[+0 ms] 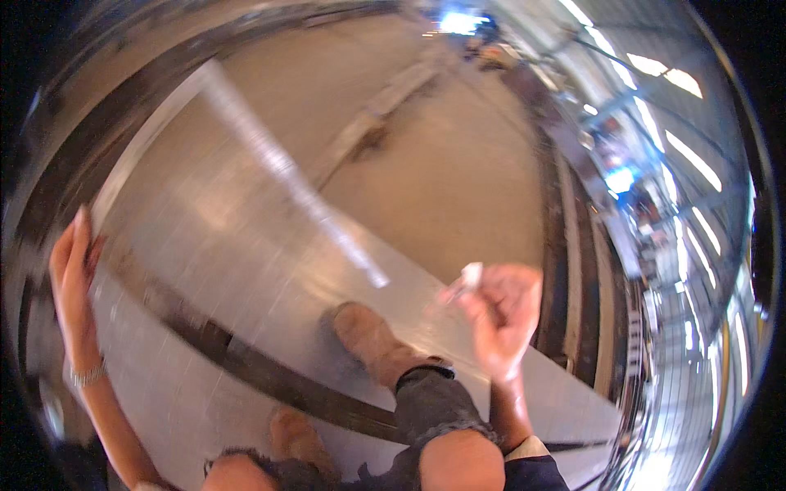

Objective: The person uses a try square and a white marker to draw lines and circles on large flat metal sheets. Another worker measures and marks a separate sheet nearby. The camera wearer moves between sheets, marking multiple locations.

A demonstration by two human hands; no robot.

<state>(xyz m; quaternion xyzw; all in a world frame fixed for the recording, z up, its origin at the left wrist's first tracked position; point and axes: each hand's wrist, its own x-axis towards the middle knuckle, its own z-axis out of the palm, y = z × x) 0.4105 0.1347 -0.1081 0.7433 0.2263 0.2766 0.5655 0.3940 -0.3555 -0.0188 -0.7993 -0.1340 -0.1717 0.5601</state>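
Note:
A large L-shaped metal square reaches across a grey metal sheet, with its corner at the far left. My left hand, with a bracelet at the wrist, grips the near end of the square's left leg; motion blurs the fingers in part. Off to the right, my right hand pinches a small white piece that looks like chalk. It is held above the sheet, apart from the square's free end.
My brown boots rest on the metal sheets, either side of a dark gap. Brown floor lies beyond the sheet. Long dark beams run along the right. Bright bluish light glares at the far end.

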